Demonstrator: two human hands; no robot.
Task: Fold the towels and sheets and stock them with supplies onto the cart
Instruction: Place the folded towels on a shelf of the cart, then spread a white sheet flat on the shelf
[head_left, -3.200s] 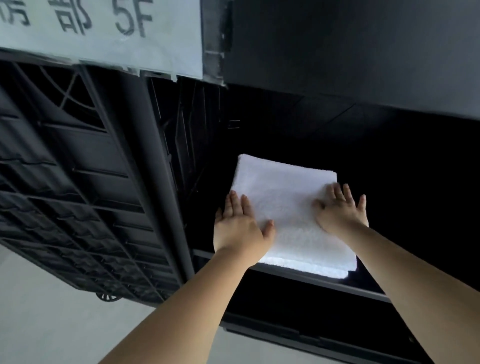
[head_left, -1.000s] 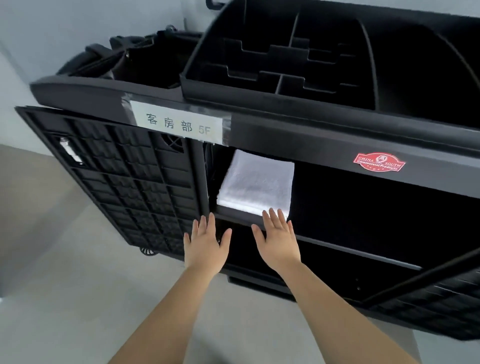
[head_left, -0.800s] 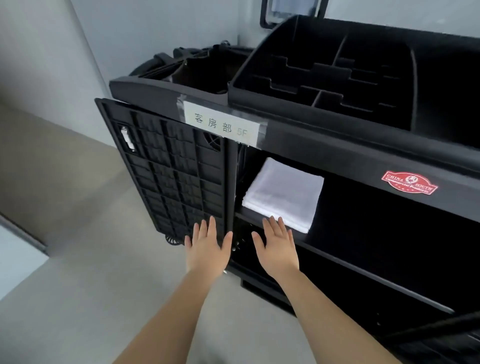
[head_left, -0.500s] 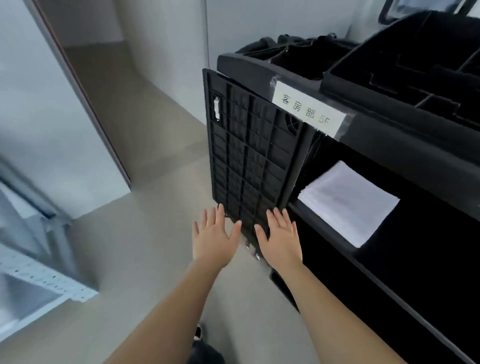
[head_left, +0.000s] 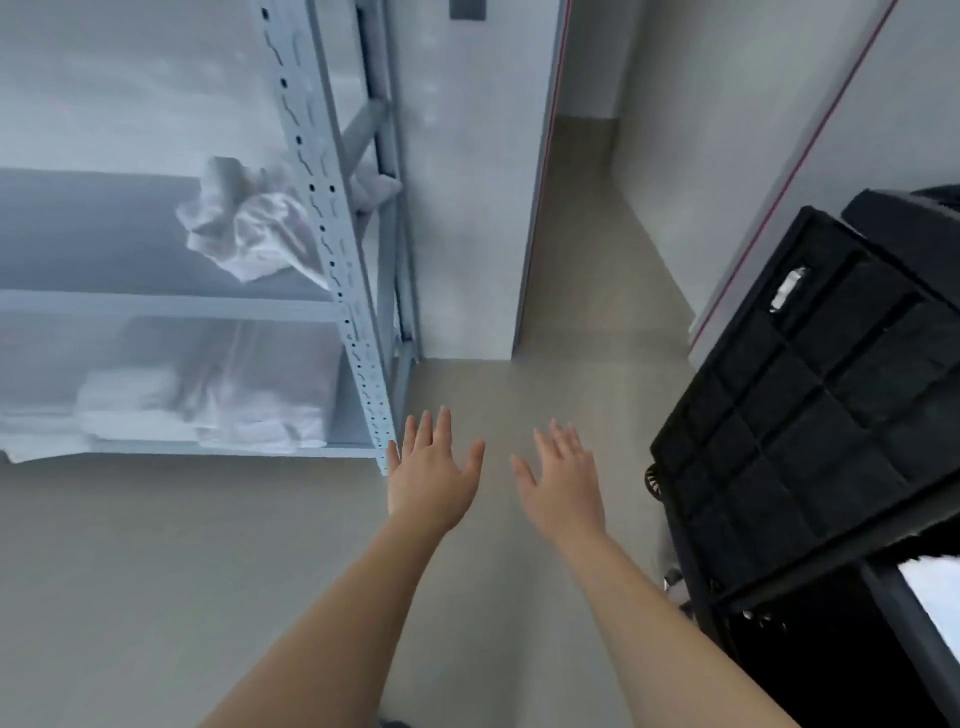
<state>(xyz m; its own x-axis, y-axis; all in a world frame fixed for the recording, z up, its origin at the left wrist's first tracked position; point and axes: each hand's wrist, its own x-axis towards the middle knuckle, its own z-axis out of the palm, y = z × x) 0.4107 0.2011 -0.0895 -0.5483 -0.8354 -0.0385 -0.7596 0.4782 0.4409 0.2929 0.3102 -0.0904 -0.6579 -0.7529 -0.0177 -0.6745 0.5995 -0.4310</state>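
While held out over the grey floor (head_left: 519, 322), left hand (head_left: 431, 478) and right hand (head_left: 563, 480) both flat, fingers spread, holding nothing. Black cart (head_left: 810, 447) at the right edge, ribbed door swung open — folded white towel (head_left: 935, 597) peeking from its shelf. On the metal rack (head_left: 332, 234) at left — crumpled white linen (head_left: 249, 234) near the upper shelf's right end, folded white stacks (head_left: 208, 405) below.

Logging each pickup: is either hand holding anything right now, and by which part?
Nothing is held. The left hand and right hand are both open with fingers spread, above bare floor between the metal shelf rack and the cart.
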